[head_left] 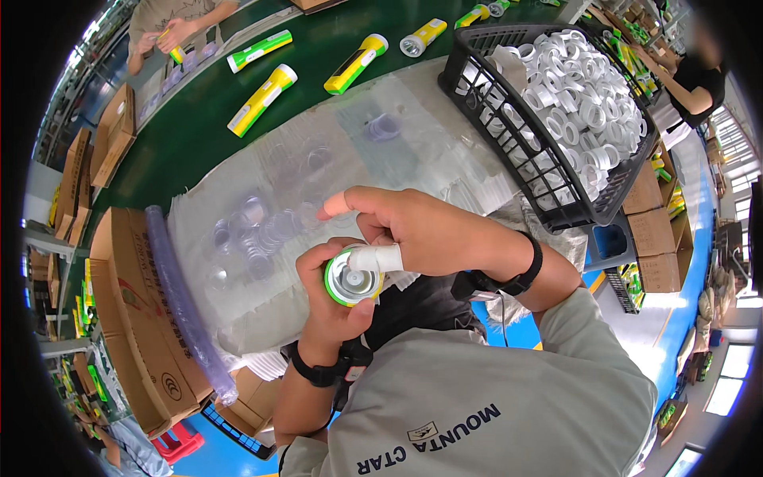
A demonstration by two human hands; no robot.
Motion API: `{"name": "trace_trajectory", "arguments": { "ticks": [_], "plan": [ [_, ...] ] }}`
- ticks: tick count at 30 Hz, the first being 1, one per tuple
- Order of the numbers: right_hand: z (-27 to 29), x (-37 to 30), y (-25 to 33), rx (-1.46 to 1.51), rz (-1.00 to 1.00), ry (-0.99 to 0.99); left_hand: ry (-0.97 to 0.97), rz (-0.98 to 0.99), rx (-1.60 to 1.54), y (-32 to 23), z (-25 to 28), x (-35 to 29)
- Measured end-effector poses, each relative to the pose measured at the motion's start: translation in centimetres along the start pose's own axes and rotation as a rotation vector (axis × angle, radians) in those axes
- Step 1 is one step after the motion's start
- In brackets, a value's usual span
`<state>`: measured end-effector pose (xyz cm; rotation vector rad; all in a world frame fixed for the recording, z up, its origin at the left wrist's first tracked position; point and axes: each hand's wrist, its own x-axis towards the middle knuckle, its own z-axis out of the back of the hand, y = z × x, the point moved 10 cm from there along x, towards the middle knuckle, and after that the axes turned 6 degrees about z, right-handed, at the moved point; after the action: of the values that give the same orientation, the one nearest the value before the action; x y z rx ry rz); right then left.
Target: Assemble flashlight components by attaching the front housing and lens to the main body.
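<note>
The torch head [353, 278] sits in the left hand [334, 306], the right hand [421, 230] over it. Behind them a bag of lenses [262, 230] lies on the bench [199, 127]; a basket of rings [509, 135] stands right, torches [262, 99] farther back, a carton [135, 318] left.

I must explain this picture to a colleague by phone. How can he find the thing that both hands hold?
Start at the black basket of white rings and come down to the hands. The left hand cups a round green-rimmed flashlight head, thumb of the right hand on top. Unlike the whole flashlights on the green belt, it is short.
</note>
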<state>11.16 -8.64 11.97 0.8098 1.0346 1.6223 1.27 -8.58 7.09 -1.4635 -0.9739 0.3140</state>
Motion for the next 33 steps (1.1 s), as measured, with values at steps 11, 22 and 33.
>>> {"name": "trace_trajectory", "arguments": {
  "ticks": [11, 22, 33],
  "plan": [
    [-4.6, -0.6, -1.2, 0.774, 0.125, 0.079, 0.091, -0.122, 0.045, 0.4, -0.5, -0.4],
    [12.2, -6.9, 3.9, -0.227, 0.206, -0.192, -0.106, -0.114, 0.260, -1.1, 0.2, 0.1],
    [36.6, -18.6, -20.8, -1.274, -0.876, -0.260, -0.143, 0.076, 0.291, 0.1, 0.7, 0.2]
  ]
}}
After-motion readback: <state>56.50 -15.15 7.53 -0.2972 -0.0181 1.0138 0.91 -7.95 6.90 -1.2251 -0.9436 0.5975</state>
